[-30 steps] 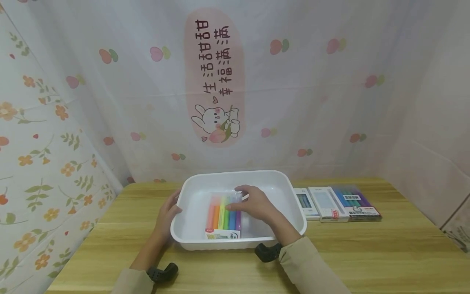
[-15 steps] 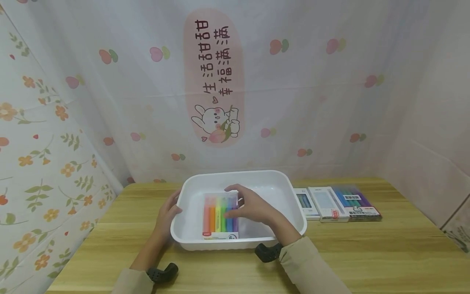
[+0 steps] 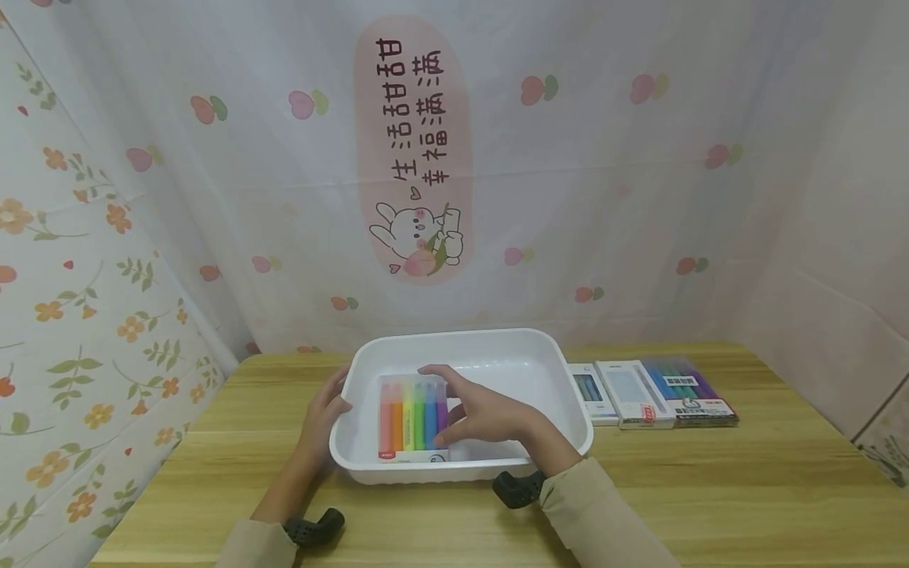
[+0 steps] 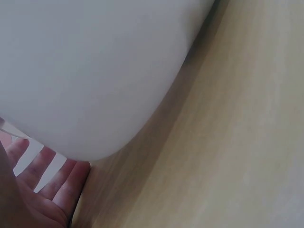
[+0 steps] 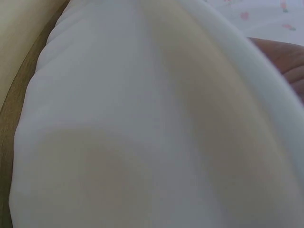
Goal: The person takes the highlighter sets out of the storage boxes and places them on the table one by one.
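Note:
A clear pack of highlighters in rainbow colours lies in the left part of a white plastic basin. My right hand reaches over the basin's near rim and holds the pack at its right side, thumb near its lower right corner and index finger at its far edge. The other right fingers are partly hidden. At the basin's left end, my left hand holds the rim, with its thumb over the edge. In the left wrist view, the left fingers lie along the basin's outer wall.
Right of the basin, a white box with a window, a partly hidden pen box and a pack of blue-to-purple pens lie side by side on the wooden table. A printed curtain hangs behind.
The highlighter pack has shifted left inside the basin, along with my right hand. My right thumb has moved towards the pack's near corner. The left hand and basin have stayed put.

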Motion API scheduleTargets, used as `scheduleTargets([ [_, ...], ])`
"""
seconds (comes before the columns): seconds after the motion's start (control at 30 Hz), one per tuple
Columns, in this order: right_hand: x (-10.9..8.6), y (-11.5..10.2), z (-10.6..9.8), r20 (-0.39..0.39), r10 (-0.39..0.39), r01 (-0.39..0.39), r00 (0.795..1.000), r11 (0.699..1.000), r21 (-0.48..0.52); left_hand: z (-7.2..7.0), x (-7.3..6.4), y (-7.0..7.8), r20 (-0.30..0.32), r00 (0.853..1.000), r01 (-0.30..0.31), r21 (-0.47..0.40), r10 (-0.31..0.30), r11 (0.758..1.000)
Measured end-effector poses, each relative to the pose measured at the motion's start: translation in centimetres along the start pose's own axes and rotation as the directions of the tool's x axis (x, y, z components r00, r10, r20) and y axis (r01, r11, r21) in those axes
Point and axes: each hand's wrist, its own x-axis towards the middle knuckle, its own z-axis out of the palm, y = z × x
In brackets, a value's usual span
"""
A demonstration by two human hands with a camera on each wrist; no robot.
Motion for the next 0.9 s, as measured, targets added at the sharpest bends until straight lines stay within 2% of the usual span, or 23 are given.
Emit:
scheduleTargets([
  [0.53, 0.08, 0.01, -0.05, -0.016, -0.020, 0.019, 1.000, 0.999, -0.028, -0.04, 0.13, -0.32, -0.003, 1.000, 0.003, 0.010, -0.003, 1.000],
  [0.9, 0.26, 0.02, -0.13, -0.046, -0.020, 0.018, 0.999, 0.999, -0.050, 0.08, -0.14, 0.29, 0.000, 1.000, 0.023, -0.002, -0.023, 1.000],
])
